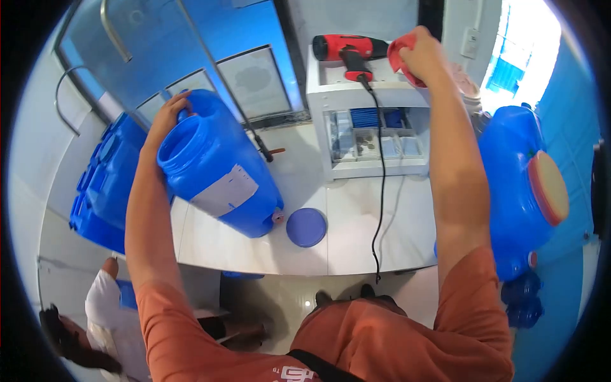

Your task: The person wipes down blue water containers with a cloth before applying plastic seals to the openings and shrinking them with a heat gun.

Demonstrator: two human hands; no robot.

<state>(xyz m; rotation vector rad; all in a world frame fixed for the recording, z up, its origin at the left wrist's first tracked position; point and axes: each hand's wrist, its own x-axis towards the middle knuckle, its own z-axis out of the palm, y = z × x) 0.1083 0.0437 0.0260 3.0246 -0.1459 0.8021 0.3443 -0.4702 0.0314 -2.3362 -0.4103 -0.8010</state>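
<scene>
My left hand [170, 114] is closed round the handle at the top of a large blue water jug [251, 169]. The jug tilts on the white counter, its wide mouth uncapped and a pale label on its side. A small tap sits low on it. At the upper right, my right hand [425, 56] grips a crumpled red cloth [401, 56] over the end of the white shelf unit. Close to the cloth, a red and black heat gun or hair dryer [350, 48] lies on the shelf top. A round blue lid [306, 227] rests flat beside the jug.
A black cord [380, 165] hangs across the counter [356, 242]. More blue jugs [114, 178] stand at the left. At the right is another blue jug [509, 172] with a red-rimmed lid. The white shelf unit [379, 170] holds small trays. A person [105, 305] is at the lower left.
</scene>
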